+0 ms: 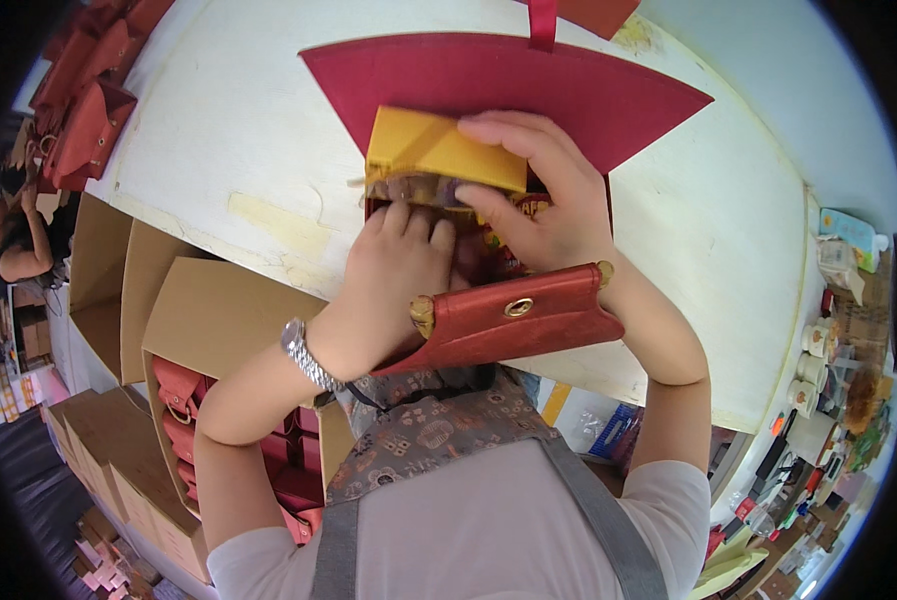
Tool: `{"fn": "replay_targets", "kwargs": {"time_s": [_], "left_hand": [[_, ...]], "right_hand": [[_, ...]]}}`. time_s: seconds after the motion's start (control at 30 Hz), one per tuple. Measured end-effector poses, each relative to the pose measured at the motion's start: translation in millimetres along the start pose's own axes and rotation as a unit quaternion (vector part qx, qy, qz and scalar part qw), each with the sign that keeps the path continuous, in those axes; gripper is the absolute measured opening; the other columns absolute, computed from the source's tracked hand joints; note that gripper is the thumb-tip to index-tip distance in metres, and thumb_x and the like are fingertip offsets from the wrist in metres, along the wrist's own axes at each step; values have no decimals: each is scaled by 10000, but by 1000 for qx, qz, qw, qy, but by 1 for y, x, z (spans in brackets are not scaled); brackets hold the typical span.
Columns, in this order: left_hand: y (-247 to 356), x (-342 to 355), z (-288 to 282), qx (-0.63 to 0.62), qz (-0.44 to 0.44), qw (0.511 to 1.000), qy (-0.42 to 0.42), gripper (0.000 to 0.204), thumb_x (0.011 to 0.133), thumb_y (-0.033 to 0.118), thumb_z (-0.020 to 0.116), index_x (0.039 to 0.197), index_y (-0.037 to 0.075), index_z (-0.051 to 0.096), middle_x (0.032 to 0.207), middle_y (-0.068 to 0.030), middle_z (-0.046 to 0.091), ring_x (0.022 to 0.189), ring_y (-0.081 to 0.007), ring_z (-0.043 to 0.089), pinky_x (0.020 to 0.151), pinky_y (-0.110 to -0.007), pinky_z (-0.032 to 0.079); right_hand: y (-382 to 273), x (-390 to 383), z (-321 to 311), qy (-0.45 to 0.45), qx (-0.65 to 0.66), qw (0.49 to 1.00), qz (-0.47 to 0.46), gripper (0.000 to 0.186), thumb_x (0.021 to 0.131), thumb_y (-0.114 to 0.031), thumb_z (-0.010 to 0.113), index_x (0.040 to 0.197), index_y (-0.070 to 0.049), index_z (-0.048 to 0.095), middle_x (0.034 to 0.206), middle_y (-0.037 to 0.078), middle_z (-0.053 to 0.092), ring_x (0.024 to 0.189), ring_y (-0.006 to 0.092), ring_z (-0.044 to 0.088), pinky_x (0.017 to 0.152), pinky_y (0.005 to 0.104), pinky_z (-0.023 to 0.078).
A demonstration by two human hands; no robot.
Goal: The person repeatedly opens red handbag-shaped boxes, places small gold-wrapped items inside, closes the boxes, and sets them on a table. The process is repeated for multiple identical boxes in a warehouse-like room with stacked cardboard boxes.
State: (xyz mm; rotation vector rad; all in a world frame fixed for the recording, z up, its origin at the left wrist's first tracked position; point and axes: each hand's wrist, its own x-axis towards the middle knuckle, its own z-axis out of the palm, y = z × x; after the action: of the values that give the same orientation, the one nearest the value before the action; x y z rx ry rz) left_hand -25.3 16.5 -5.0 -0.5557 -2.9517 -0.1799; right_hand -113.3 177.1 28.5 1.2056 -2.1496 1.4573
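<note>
My right hand (538,190) grips a yellow box (446,140) at its upper edge and front, tilted over a red box on the white table. My left hand (398,270) reaches into the red box beneath it, fingers curled, fingertips hidden among small wrapped items (410,187). A colourful red-and-yellow packet (503,235) shows under my right hand. The red front flap (528,330) with a brass eyelet and gold corners faces me, against my forearms. Behind, a wide dark-red panel (503,85) with a strap lies on the table.
White table (723,250); red bags (88,130) at its far left. Open cartons (218,305) hold more red bags below left. A co-worker's arm (28,250) shows at the left rim. Stacked cartons (118,470) stand lower left; assorted supplies (808,390) line the right side.
</note>
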Motion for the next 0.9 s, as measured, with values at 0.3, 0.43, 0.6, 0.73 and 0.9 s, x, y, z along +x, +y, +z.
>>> {"fn": "replay_targets", "kwargs": {"time_s": [0.3,0.43,0.6,0.73,0.9], "left_hand": [[4,-18,-20,-40,-19,999,-20,248,775,135,553,992,26,600,937,-117,583,924,-268,552,811,-353,470],[4,-27,-32,-88,2,996,33,273,711,132,618,962,24,613,923,-107,576,904,-244,555,736,-326,502],[-5,-35,-32,-80,66,992,68,304,742,166,649,1028,67,621,1000,-122,590,928,-278,576,726,-350,506],[-1,-43,-35,-168,26,985,36,241,758,120,623,987,50,651,987,-93,624,953,-260,584,772,-354,495],[3,-50,-37,-302,-114,946,23,345,745,98,690,1084,63,636,1082,-99,623,1042,-284,581,853,-342,502]], "right_hand": [[-2,-4,3,-61,16,997,32,442,708,13,742,1116,-89,604,1110,123,581,1008,286,609,836,337,538],[-8,-3,2,-107,19,993,54,404,727,12,725,1108,-81,626,1118,120,603,987,283,627,823,342,542],[-5,-6,3,-291,-36,933,208,351,794,-38,679,1139,-67,627,1163,137,617,1027,291,633,862,342,536],[-14,-23,-11,-155,302,883,324,295,871,-37,605,1165,-28,624,1082,123,673,1032,233,639,898,338,499],[-27,-43,-49,-290,54,924,242,281,876,-47,606,1155,-26,628,1058,116,682,1014,231,645,882,336,504]]}}
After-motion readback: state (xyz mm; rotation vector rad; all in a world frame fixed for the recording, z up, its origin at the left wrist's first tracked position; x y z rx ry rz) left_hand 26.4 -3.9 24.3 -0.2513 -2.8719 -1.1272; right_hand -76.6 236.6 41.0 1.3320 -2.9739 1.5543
